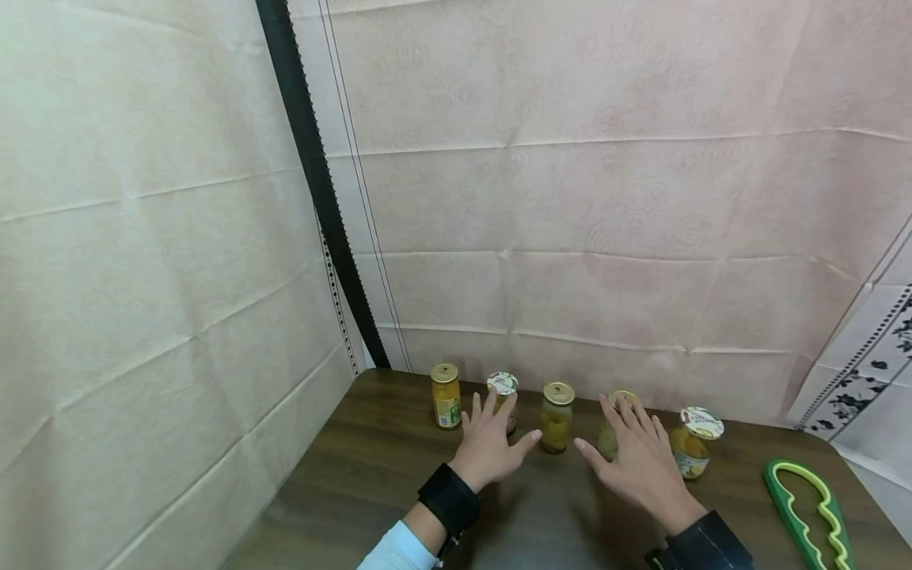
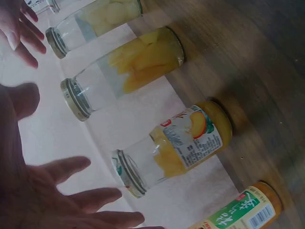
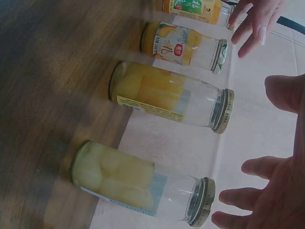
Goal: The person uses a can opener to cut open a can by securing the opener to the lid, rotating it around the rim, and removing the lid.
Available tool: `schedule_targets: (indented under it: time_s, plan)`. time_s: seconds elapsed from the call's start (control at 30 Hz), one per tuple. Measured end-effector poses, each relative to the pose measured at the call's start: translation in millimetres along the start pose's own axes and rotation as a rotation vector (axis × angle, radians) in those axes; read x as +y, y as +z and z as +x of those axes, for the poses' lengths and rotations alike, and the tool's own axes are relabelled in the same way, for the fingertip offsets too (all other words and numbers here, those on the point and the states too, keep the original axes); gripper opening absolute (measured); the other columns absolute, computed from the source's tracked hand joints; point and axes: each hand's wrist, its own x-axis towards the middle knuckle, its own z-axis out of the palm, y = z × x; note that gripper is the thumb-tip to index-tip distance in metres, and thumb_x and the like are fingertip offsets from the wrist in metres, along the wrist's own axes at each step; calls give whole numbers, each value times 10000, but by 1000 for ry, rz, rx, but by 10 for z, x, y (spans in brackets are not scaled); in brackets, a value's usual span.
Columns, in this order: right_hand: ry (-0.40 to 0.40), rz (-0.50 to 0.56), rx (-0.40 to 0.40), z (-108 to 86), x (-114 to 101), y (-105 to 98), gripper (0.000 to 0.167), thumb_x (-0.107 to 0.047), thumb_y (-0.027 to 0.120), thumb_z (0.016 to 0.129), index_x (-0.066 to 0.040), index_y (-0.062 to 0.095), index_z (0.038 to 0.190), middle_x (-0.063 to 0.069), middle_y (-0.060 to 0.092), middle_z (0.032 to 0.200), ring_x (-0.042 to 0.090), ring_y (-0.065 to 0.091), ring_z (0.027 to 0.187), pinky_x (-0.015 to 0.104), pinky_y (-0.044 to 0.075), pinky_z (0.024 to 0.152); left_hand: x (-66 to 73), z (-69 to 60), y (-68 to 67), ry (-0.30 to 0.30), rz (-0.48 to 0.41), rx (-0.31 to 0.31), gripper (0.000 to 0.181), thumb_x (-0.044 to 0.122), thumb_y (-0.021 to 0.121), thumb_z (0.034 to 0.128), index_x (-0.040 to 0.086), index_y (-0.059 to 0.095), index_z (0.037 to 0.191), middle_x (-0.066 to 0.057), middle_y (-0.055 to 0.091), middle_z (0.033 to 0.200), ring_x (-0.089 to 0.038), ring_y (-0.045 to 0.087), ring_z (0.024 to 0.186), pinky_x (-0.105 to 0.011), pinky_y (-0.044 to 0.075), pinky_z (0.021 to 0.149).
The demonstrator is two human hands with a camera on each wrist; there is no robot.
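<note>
Several lidded glass jars of fruit stand upright in a row. My left hand (image 1: 490, 450) is spread in front of a jar with a patterned white lid (image 2: 193, 138) and a peach label. My right hand (image 1: 641, 467) is spread in front of a gold-lidded jar of pale fruit (image 3: 116, 179), partly hiding it in the head view. Between the hands is a gold-lidded jar of yellow fruit (image 1: 556, 419). A jar with a green label (image 1: 446, 400) stands at the far left, another with a patterned lid (image 1: 691, 451) at the far right. Neither hand holds anything.
A green wavy-edged loop-shaped thing (image 1: 805, 507) lies on the right of the dark wooden table (image 1: 342, 483). Pale cloth (image 1: 606, 198) hangs behind the jars, with another cloth panel (image 1: 142, 277) at the left. A black strip (image 1: 321, 174) runs down between the panels.
</note>
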Motion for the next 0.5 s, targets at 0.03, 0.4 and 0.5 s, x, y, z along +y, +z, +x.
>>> schedule_targets:
  time_s: [0.03, 0.4, 0.5]
  plan:
    - [0, 0, 2, 1, 0, -2, 930, -667, 612, 1005, -59, 361, 1662, 355, 335, 1680, 587, 262, 1565, 801, 192, 1214, -5, 6, -9, -3, -12, 20, 789, 626, 598, 1033, 182, 409, 1658, -220, 240, 1769, -575, 155, 1622, -817, 197, 1235]
    - [-5, 1, -4, 2, 9, -24, 975, -749, 546, 998, -72, 348, 1671, 352, 316, 1690, 585, 260, 1565, 797, 203, 1211, -176, 63, -110, -88, -176, 387, 544, 464, 680, 1043, 166, 610, 1492, -128, 588, 1483, -351, 570, 1372, -568, 511, 1106]
    - [-8, 1, 3, -14, 2, -32, 964, -736, 554, 1002, -73, 349, 1671, 342, 320, 1694, 571, 266, 1570, 791, 204, 1216, -259, 85, -181, -110, -190, 482, 512, 429, 713, 1028, 171, 626, 1461, -146, 590, 1472, -371, 576, 1351, -580, 512, 1093]
